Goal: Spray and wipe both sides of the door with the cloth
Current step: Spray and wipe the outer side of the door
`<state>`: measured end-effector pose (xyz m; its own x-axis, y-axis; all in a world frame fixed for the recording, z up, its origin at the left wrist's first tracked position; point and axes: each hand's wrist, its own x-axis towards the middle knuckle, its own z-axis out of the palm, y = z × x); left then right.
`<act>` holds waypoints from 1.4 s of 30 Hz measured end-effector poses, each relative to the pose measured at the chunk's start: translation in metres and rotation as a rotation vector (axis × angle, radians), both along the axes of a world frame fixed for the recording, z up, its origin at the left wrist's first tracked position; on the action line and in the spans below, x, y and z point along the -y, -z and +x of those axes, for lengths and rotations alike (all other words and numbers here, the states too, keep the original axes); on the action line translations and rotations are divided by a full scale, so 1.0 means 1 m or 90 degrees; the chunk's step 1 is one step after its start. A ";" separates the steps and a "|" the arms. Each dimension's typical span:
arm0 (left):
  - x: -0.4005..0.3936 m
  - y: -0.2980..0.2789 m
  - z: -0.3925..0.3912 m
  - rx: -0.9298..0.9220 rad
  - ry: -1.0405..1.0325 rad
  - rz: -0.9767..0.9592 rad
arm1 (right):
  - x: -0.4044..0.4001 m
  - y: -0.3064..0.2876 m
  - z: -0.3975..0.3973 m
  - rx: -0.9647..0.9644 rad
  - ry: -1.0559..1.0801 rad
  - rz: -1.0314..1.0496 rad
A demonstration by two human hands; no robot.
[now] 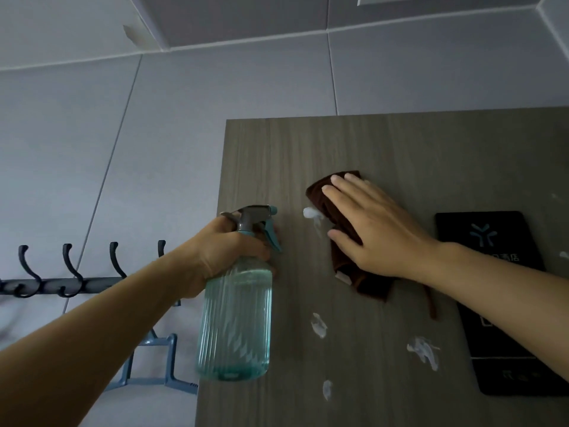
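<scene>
The grey-brown wood-grain door is filling the right of the view, its top edge showing against pale grey tiled walls; several white foam smears are clinging to its face; a dark metal rack of curved coat hooks is hanging on the wall to the left, with a blue plastic bracket below it. A black rectangular plaque is sitting on the door at right, showing a pale blue emblem and small characters too blurred to read. The left hand is gripping the neck of a ribbed translucent teal spray bottle, nozzle towards the door; the right hand, fingers flat, is pressing a dark brown cloth against the door beside one smear.
</scene>
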<state>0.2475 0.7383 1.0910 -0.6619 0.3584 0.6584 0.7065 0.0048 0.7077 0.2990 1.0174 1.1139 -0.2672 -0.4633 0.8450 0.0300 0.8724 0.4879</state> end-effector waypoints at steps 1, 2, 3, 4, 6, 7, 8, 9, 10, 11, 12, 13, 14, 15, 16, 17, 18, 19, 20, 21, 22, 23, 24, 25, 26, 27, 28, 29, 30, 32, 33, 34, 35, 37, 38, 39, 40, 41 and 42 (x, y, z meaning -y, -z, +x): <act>0.000 0.001 -0.001 -0.012 -0.006 -0.011 | 0.001 -0.007 0.000 -0.007 -0.005 -0.001; -0.001 0.001 -0.001 -0.023 -0.011 -0.019 | 0.003 -0.014 -0.001 -0.023 -0.012 -0.012; -0.002 0.002 -0.003 -0.032 -0.015 -0.022 | 0.005 -0.020 -0.002 -0.044 -0.019 -0.029; -0.002 0.003 -0.003 -0.041 -0.020 -0.022 | 0.009 -0.024 -0.004 -0.066 -0.026 -0.047; -0.003 0.005 -0.004 -0.053 -0.027 -0.018 | 0.020 -0.024 -0.009 -0.110 -0.052 -0.065; -0.004 0.006 -0.004 -0.053 -0.031 -0.013 | 0.024 -0.018 -0.011 -0.121 -0.064 -0.056; -0.004 0.007 -0.004 -0.050 -0.033 -0.007 | 0.026 -0.008 -0.010 -0.118 -0.068 -0.033; -0.005 0.007 -0.005 -0.046 -0.034 -0.002 | 0.025 0.003 -0.008 -0.105 -0.066 0.007; -0.005 0.007 -0.006 -0.044 -0.036 0.000 | 0.022 0.015 -0.005 -0.085 -0.064 0.055; -0.005 0.007 -0.006 -0.045 -0.040 -0.002 | 0.019 0.026 -0.002 -0.064 -0.063 0.105; -0.006 0.007 -0.007 -0.045 -0.042 -0.003 | 0.015 0.033 0.000 -0.047 -0.060 0.147; -0.006 0.007 -0.007 -0.043 -0.043 -0.004 | 0.011 0.032 0.001 -0.041 -0.053 0.178; -0.007 0.007 -0.007 -0.041 -0.042 -0.003 | 0.008 0.026 0.001 -0.043 -0.043 0.192; -0.007 0.007 -0.007 -0.038 -0.042 -0.001 | 0.007 0.015 0.000 -0.054 -0.034 0.185; -0.008 0.007 -0.007 -0.035 -0.045 0.002 | 0.008 0.001 -0.001 -0.075 -0.030 0.150; -0.008 0.007 -0.007 -0.034 -0.049 0.003 | 0.010 -0.015 -0.003 -0.099 -0.034 0.088; -0.008 0.007 -0.007 -0.035 -0.051 0.004 | 0.013 -0.029 -0.005 -0.106 -0.040 0.012; -0.009 0.007 -0.007 -0.036 -0.051 0.005 | 0.018 -0.039 -0.007 -0.097 -0.047 -0.057; -0.009 0.007 -0.007 -0.036 -0.052 0.007 | 0.023 -0.043 -0.010 -0.092 -0.061 -0.102; -0.009 0.007 -0.006 -0.034 -0.051 0.008 | 0.027 -0.041 -0.014 -0.097 -0.076 -0.120; -0.010 0.007 -0.006 -0.033 -0.051 0.009 | 0.030 -0.033 -0.018 -0.103 -0.085 -0.116; -0.010 0.007 -0.005 -0.033 -0.050 0.010 | 0.031 -0.020 -0.018 -0.103 -0.090 -0.093; -0.011 0.007 -0.004 -0.034 -0.051 0.011 | 0.030 -0.005 -0.015 -0.094 -0.090 -0.055; -0.011 0.008 -0.004 -0.033 -0.052 0.013 | 0.028 0.009 -0.011 -0.079 -0.083 -0.008; -0.012 0.008 -0.003 -0.033 -0.050 0.017 | 0.023 0.020 -0.008 -0.059 -0.073 0.043; -0.012 0.009 -0.002 -0.033 -0.048 0.021 | 0.017 0.027 -0.005 -0.045 -0.060 0.095; -0.013 0.009 -0.002 -0.034 -0.048 0.023 | 0.011 0.029 -0.003 -0.041 -0.049 0.137; -0.013 0.010 -0.001 -0.036 -0.049 0.023 | 0.007 0.025 -0.002 -0.042 -0.036 0.164; -0.014 0.010 0.000 -0.038 -0.051 0.023 | 0.007 0.018 -0.001 -0.047 -0.021 0.172; -0.014 0.011 0.001 -0.040 -0.055 0.023 | 0.014 -0.002 -0.001 -0.075 -0.009 0.131; -0.014 0.011 0.001 -0.041 -0.056 0.023 | 0.021 -0.013 -0.002 -0.088 -0.015 0.082; -0.014 0.011 0.001 -0.041 -0.059 0.023 | 0.027 -0.024 -0.004 -0.090 -0.022 0.025; -0.014 0.011 0.001 -0.039 -0.061 0.023 | 0.034 -0.033 -0.006 -0.095 -0.030 -0.026; -0.015 0.010 0.001 -0.038 -0.066 0.025 | 0.043 -0.036 -0.013 -0.102 -0.058 -0.082; -0.015 0.010 0.001 -0.038 -0.072 0.025 | 0.045 -0.031 -0.014 -0.097 -0.071 -0.080; -0.015 0.010 0.001 -0.038 -0.079 0.024 | 0.044 -0.023 -0.012 -0.083 -0.083 -0.057; -0.016 0.010 0.002 -0.039 -0.085 0.022 | 0.040 -0.011 -0.010 -0.064 -0.095 -0.018; -0.016 0.010 0.002 -0.040 -0.093 0.020 | 0.034 0.001 -0.007 -0.048 -0.101 0.029; -0.016 0.010 0.003 -0.042 -0.101 0.015 | 0.027 0.012 -0.006 -0.031 -0.101 0.076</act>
<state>0.2505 0.7540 1.0808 -0.6640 0.2364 0.7094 0.7433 0.1047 0.6608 0.2933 0.9906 1.1020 -0.1429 -0.5941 0.7916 -0.0768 0.8040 0.5896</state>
